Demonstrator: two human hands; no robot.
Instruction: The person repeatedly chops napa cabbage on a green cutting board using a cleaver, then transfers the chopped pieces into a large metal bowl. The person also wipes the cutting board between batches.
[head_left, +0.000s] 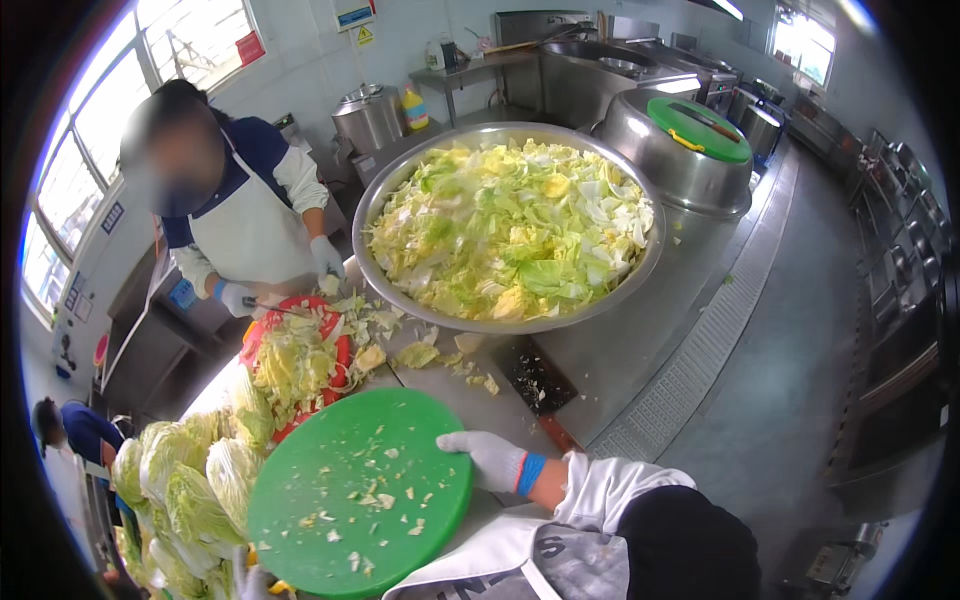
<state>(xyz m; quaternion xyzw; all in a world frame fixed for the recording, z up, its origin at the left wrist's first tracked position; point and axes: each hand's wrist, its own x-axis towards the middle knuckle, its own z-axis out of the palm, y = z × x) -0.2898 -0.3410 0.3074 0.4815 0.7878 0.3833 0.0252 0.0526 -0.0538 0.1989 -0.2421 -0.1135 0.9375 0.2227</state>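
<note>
A round green cutting board (337, 480), dotted with cabbage scraps, is tilted in front of me. My right hand (491, 459), in a pale knitted glove with a blue cuff band, grips its right edge. At the lower left rim, beside a yellow handle, my gloved left hand (253, 577) holds the board and is partly hidden. A cleaver (534, 375) with scraps on its dark blade lies on the steel table, its wooden handle near my right hand. Beyond it stands a wide steel basin (510, 326) heaped with chopped napa cabbage (517, 225).
Whole napa cabbages (187, 495) are piled to the left. A co-worker (247, 202) holds a knife (281, 309) over a red cutting board (341, 352) with cut cabbage. An upturned steel basin (675, 176) carries another green board (697, 124). A floor drain grating (705, 330) runs along the right.
</note>
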